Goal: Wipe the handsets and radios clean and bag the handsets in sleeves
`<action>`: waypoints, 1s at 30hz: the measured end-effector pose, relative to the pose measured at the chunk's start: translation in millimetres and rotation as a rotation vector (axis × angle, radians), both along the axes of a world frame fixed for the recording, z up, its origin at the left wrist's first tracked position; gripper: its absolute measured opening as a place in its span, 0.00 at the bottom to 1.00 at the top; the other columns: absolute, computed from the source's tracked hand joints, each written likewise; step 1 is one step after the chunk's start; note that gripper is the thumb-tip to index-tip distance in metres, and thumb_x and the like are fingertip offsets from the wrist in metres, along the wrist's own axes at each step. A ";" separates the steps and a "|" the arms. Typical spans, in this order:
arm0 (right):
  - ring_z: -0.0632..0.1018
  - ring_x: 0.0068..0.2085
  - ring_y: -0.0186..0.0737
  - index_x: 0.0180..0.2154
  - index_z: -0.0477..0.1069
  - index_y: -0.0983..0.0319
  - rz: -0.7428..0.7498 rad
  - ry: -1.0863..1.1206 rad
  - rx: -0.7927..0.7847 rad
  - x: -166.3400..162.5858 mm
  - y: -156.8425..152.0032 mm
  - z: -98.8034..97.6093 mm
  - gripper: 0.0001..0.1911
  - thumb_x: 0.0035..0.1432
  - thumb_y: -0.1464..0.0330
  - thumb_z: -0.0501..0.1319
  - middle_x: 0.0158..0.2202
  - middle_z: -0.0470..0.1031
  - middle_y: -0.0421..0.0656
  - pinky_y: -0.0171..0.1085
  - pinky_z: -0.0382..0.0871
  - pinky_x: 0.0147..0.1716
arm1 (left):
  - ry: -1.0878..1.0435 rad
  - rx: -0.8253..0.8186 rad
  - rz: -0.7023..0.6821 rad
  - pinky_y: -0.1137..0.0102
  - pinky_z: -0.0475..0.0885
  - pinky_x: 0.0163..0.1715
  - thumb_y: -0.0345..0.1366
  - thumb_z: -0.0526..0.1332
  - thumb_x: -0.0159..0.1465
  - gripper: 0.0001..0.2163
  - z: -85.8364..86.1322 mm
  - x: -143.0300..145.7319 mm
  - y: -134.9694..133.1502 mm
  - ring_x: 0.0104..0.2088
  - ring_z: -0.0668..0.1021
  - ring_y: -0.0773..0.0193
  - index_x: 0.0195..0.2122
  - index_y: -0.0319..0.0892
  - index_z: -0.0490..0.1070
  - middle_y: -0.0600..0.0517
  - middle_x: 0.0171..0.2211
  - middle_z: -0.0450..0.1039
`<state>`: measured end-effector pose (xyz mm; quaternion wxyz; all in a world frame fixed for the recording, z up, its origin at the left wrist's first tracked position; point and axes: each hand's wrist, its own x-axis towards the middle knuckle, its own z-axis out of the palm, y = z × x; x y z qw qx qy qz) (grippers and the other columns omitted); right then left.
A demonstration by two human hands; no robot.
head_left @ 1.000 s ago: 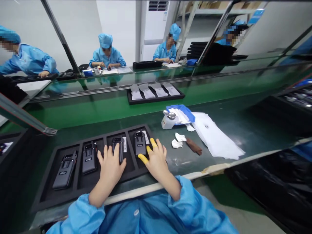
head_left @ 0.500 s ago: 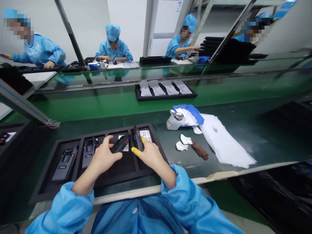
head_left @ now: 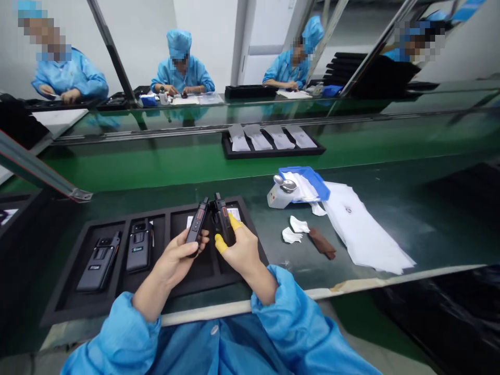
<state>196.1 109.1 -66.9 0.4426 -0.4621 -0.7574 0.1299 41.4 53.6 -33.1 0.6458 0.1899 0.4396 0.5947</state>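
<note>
My left hand (head_left: 176, 260) grips a black handheld radio (head_left: 198, 221) with an orange-ringed side button, tilted upright over the tray. Close beside it, my right hand (head_left: 240, 247), with yellow covers on thumb and forefinger, is closed on a second black radio (head_left: 223, 216) with a similar button. The upper ends of the two radios nearly meet; I cannot tell if they touch. Below them lies a black compartment tray (head_left: 162, 229). In its two left compartments rest another radio (head_left: 97, 263) and one more radio (head_left: 139, 247), backs up. White labels show behind the held radios.
Right of the tray are a white dispenser bottle (head_left: 280, 198), a blue bin (head_left: 322, 190), white wipes (head_left: 292, 236), a brown cloth (head_left: 322, 244) and white bags (head_left: 361, 229). Beyond stands a tray of bagged items (head_left: 273, 152). Several co-workers sit opposite; a metal strut (head_left: 47, 169) slants at left.
My left hand has lifted its radio from the tray, turned it more upright and brought it beside the other one. My right hand's radio is raised slightly. The view has shifted a little.
</note>
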 end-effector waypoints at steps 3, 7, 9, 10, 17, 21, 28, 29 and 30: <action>0.80 0.41 0.45 0.50 0.69 0.68 0.032 0.008 0.069 -0.3 -1.6 -3.4 0.24 0.51 0.66 0.57 0.41 0.79 0.51 0.40 0.76 0.42 | 0.005 -0.004 -0.037 0.75 0.70 0.29 0.32 0.73 0.36 0.17 -5.5 2.0 -0.9 0.29 0.75 0.68 0.29 0.35 0.76 0.49 0.29 0.75; 0.80 0.40 0.44 0.50 0.69 0.66 0.032 0.009 0.094 1.0 -0.9 -5.8 0.24 0.52 0.65 0.57 0.40 0.79 0.49 0.40 0.77 0.41 | 0.043 0.023 0.003 0.73 0.69 0.30 0.27 0.72 0.33 0.19 -6.2 5.1 -2.8 0.28 0.73 0.69 0.29 0.39 0.73 0.54 0.27 0.72; 0.80 0.40 0.44 0.50 0.70 0.66 0.023 0.013 0.085 2.4 -0.2 -7.2 0.24 0.52 0.64 0.58 0.40 0.79 0.49 0.40 0.77 0.41 | 0.080 0.031 0.031 0.73 0.69 0.31 0.26 0.72 0.33 0.20 -7.7 6.7 -3.6 0.29 0.72 0.69 0.30 0.40 0.71 0.56 0.27 0.71; 0.80 0.40 0.44 0.50 0.70 0.66 0.019 0.015 0.077 3.2 0.2 -7.7 0.24 0.52 0.64 0.58 0.40 0.79 0.49 0.40 0.77 0.40 | 0.100 0.032 0.045 0.73 0.69 0.31 0.26 0.72 0.34 0.20 -8.8 7.3 -3.9 0.29 0.72 0.69 0.30 0.40 0.71 0.56 0.27 0.71; 0.80 0.41 0.46 0.49 0.70 0.67 0.025 -0.005 -0.035 5.7 0.1 -3.9 0.25 0.52 0.62 0.57 0.41 0.79 0.50 0.41 0.76 0.42 | 0.192 0.047 0.096 0.72 0.68 0.34 0.29 0.72 0.39 0.20 -12.2 9.3 -4.8 0.30 0.71 0.70 0.33 0.41 0.69 0.57 0.28 0.69; 0.80 0.42 0.46 0.51 0.69 0.65 0.033 -0.005 -0.089 5.3 -2.5 -0.6 0.26 0.50 0.64 0.58 0.43 0.79 0.49 0.43 0.75 0.44 | 0.248 0.035 0.126 0.72 0.69 0.33 0.32 0.73 0.40 0.19 -10.9 10.1 -5.9 0.30 0.71 0.69 0.33 0.41 0.69 0.56 0.29 0.69; 0.79 0.44 0.45 0.51 0.69 0.70 0.038 -0.005 -0.048 4.3 -3.3 0.9 0.26 0.52 0.65 0.56 0.43 0.78 0.52 0.41 0.74 0.45 | 0.249 -0.001 0.143 0.70 0.73 0.30 0.38 0.74 0.39 0.20 -5.3 12.3 -4.2 0.29 0.71 0.68 0.31 0.40 0.69 0.56 0.29 0.69; 0.79 0.44 0.46 0.51 0.69 0.70 0.040 -0.005 -0.040 4.6 -3.4 1.1 0.26 0.52 0.65 0.56 0.43 0.78 0.52 0.41 0.75 0.45 | 0.253 0.002 0.146 0.70 0.73 0.30 0.38 0.74 0.39 0.20 -4.7 12.8 -4.1 0.28 0.71 0.69 0.30 0.40 0.69 0.56 0.29 0.69; 0.79 0.43 0.46 0.51 0.69 0.70 0.046 -0.003 -0.032 4.9 -3.4 1.3 0.26 0.52 0.65 0.56 0.42 0.78 0.52 0.41 0.75 0.45 | 0.257 0.010 0.148 0.70 0.72 0.29 0.39 0.74 0.40 0.19 -4.3 13.2 -3.9 0.28 0.71 0.69 0.30 0.40 0.69 0.56 0.29 0.69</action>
